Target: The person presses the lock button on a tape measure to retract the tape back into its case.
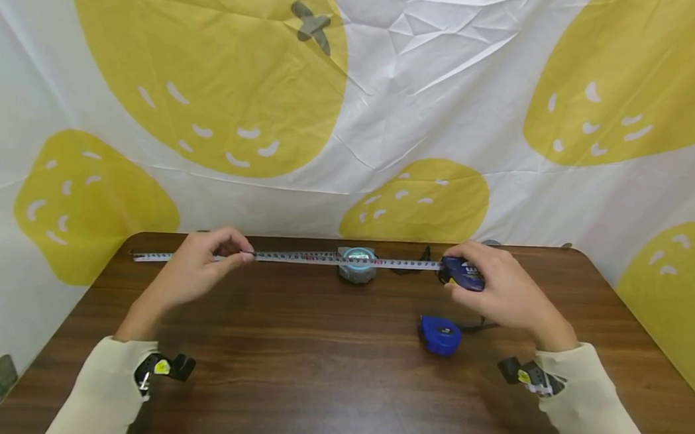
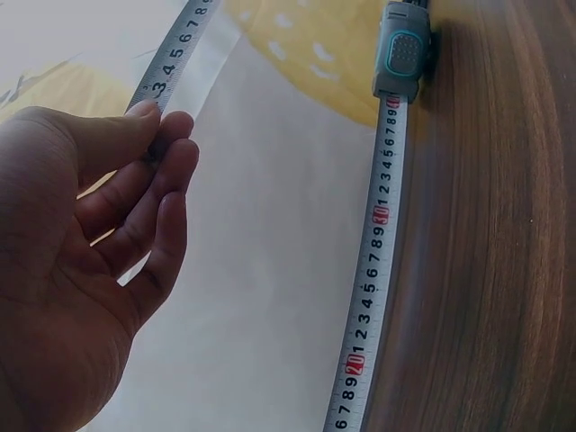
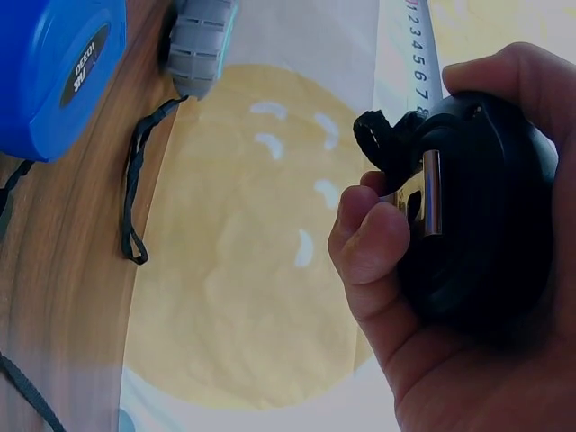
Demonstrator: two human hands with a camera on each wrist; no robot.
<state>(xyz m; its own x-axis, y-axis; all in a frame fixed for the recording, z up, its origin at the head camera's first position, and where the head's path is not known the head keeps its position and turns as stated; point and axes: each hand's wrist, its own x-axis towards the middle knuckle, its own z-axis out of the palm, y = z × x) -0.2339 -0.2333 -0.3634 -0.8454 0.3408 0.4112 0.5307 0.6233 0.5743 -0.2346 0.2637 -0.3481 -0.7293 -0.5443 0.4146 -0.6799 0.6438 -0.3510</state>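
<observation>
Between thumb and fingertips, my left hand pinches the end of a white tape blade. The blade stretches level across the head view to a dark blue tape measure, which my right hand grips round its case. In the right wrist view this case shows dark, with a metal clip and a black cord loop. Behind the stretched blade, a grey tape measure with a teal ring sits on the table. Its own blade lies pulled out to the left, partly hidden by my left hand in the head view.
A bright blue tape measure with a black strap lies on the brown wooden table, nearer than my right hand. A white cloth with yellow shapes hangs along the table's back edge. Wrist cameras sit on both sleeves.
</observation>
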